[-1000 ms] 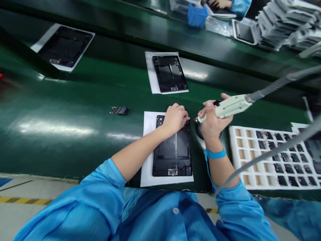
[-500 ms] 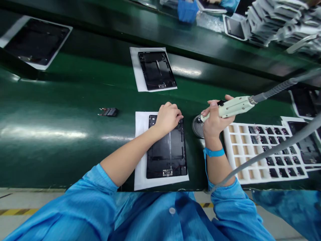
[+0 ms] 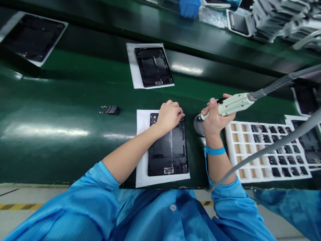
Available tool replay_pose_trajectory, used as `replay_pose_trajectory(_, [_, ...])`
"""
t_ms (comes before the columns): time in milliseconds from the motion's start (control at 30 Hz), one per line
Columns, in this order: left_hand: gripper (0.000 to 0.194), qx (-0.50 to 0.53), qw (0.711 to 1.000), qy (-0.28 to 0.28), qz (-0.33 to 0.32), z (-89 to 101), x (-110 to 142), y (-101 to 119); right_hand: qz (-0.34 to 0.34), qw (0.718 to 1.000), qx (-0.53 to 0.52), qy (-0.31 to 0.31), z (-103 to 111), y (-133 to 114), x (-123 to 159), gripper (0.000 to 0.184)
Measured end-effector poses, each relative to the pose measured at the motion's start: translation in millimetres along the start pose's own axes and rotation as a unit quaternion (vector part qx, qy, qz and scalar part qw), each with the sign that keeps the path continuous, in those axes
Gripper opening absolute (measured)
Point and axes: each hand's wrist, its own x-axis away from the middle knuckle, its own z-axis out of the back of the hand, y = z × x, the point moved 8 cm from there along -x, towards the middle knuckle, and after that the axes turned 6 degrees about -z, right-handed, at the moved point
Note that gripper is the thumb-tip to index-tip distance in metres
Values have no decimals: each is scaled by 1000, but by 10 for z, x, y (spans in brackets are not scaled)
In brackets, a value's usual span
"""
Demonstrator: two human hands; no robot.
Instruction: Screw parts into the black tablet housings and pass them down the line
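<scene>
In front of me a black tablet housing [image 3: 165, 150] lies on a white sheet [image 3: 142, 177]. My left hand [image 3: 170, 115] covers its upper edge, fingers bent and pressed together near the top right corner. Whatever lies under those fingertips is hidden. To the right, my right hand [image 3: 215, 117] is wrapped round the pale green handle of what looks like a hot-air gun [image 3: 237, 103]. Its perforated metal head [image 3: 199, 125] points down beside the housing, and a grey hose [image 3: 278, 85] leaves its rear end. A blue strap [image 3: 215, 151] circles my right wrist.
A white compartment tray [image 3: 233, 167] with several small black parts stands right. Another housing [image 3: 153, 67] lies further back, and one [image 3: 32, 36] far left. A small black part with wires [image 3: 110, 109] sits left. Stacked panels [image 3: 271, 20] line the back shelf. A grey cable [image 3: 273, 145] crosses the tray.
The whole view has shifted slightly. Both hands keep nearly the same place and grip relative to the tablet housing and the hot-air gun.
</scene>
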Motion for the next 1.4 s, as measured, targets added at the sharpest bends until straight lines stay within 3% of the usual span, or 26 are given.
replay_pose_trajectory(300, [17, -10, 1000, -6, -1, 0, -4, 15, 4, 1000, 6, -2, -8, -10, -6, 59])
replay_pose_trajectory(433, [19, -8, 1000, -18, -4, -23, -6, 22, 28, 1000, -7, 8, -56, -225, 5, 54])
replay_pose_trajectory(533, [20, -9, 1000, -25, -13, -31, -15, 44, 48, 998, -41, -7, -213, -359, 77, 51])
replay_pose_trajectory(633, [21, -12, 1000, -25, -14, -22, -27, 49, 21, 997, -49, -58, -467, -289, 184, 46])
replay_pose_trajectory(733, [26, -6, 1000, -25, -15, -17, -35, 50, -9, 997, -38, -71, -589, -145, 259, 45])
replay_pose_trajectory(1033, [29, 2, 999, -34, -13, 12, -40, 78, 4, 997, -42, -70, -580, -74, 263, 41])
replay_pose_trajectory(1400, [28, -16, 999, -37, -20, -1, -55, 71, 3, 995, -41, -86, -638, 14, 312, 51])
